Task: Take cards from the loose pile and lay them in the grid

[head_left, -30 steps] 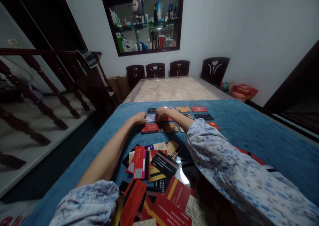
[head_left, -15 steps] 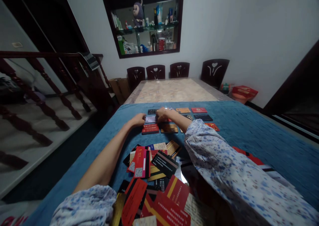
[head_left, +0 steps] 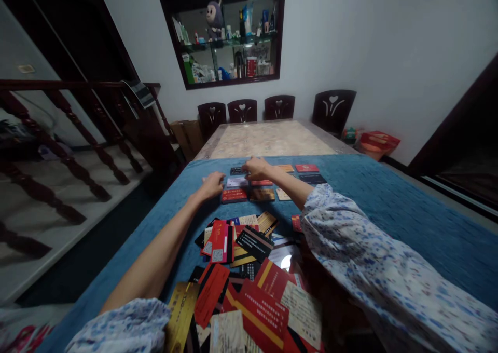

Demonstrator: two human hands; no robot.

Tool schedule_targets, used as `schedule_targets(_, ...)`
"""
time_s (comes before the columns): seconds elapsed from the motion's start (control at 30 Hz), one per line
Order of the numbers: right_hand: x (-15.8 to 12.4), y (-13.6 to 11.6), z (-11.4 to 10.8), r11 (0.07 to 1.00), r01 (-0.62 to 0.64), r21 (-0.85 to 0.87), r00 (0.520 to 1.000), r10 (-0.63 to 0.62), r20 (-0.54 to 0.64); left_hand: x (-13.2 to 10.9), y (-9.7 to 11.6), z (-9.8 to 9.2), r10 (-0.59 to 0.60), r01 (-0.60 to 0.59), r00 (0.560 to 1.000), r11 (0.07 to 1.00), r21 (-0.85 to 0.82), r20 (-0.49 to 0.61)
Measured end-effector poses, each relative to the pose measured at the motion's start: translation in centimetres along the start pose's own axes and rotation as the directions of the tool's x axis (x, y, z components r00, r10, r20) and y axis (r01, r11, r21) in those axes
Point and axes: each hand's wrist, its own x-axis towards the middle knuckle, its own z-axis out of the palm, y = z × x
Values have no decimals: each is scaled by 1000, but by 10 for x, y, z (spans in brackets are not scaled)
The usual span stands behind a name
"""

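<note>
Small stacks of cards stand in rows on the blue cloth. My left hand (head_left: 212,184) is beside the left end of the middle row, its fingers apart and holding nothing. A pale lilac card (head_left: 236,181) lies just to its right. Over the rows is my right hand (head_left: 256,168), fingers loosely spread with no card visible in them; it partly covers a red card (head_left: 261,183) and the back row. A black card (head_left: 236,171) sits behind the lilac one. In front are a red stack (head_left: 234,195) and a gold-brown card (head_left: 262,194).
A loose heap of cards (head_left: 257,244) spreads across the near part of the blue cloth (head_left: 373,197). Beyond the cloth lies the bare tabletop (head_left: 268,139), with several dark chairs (head_left: 334,110) behind it. A wooden railing (head_left: 70,145) runs along the left.
My left hand has drawn slightly left, away from the lilac card. My right hand has lifted off it, so more of that card and the red one beside it show.
</note>
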Motion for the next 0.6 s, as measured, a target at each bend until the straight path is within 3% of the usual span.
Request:
schedule_targets(0.33, -44, -12, -9, 999, -11, 49, 998, 14, -62, -46, 14, -11, 116, -117, 993, 992, -36, -27)
schedule_targets(0.6, -86, -27, -2, 1000, 9, 29, 996, -6, -91, -92, 30, -6, 148, -152, 987, 985, -77, -64)
